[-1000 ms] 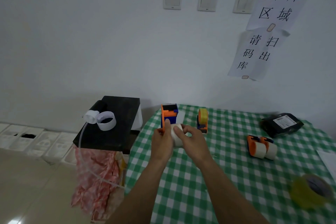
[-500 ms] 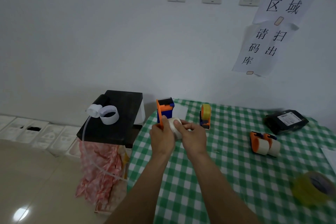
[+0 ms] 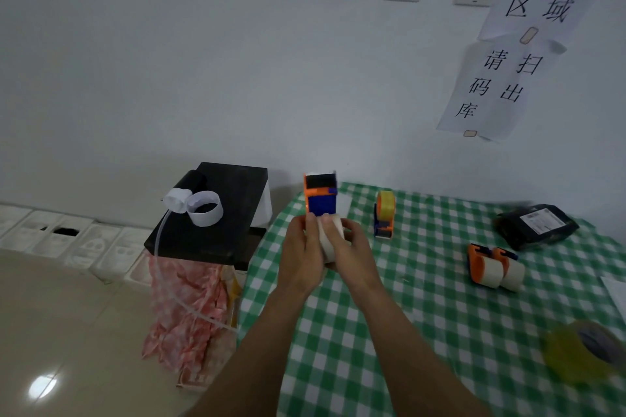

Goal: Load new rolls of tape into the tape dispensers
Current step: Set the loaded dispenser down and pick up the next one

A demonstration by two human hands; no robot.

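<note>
Above the table's (image 3: 423, 332) far left edge, the left hand (image 3: 299, 256) and right hand (image 3: 352, 252) both close around a white tape roll (image 3: 330, 237) seated in an orange-and-blue tape dispenser (image 3: 320, 193), whose top rises beyond the fingers. A yellow-roll dispenser (image 3: 385, 213) stands just right. Two loaded dispensers (image 3: 493, 267) lie farther right, and bare checked cloth stretches between. A yellow tape roll (image 3: 582, 352) sits near right.

hands (image 3: 325, 247) gripping tape roll (image 3: 330, 237) (white), dispenser (image 3: 320, 193)
</note>
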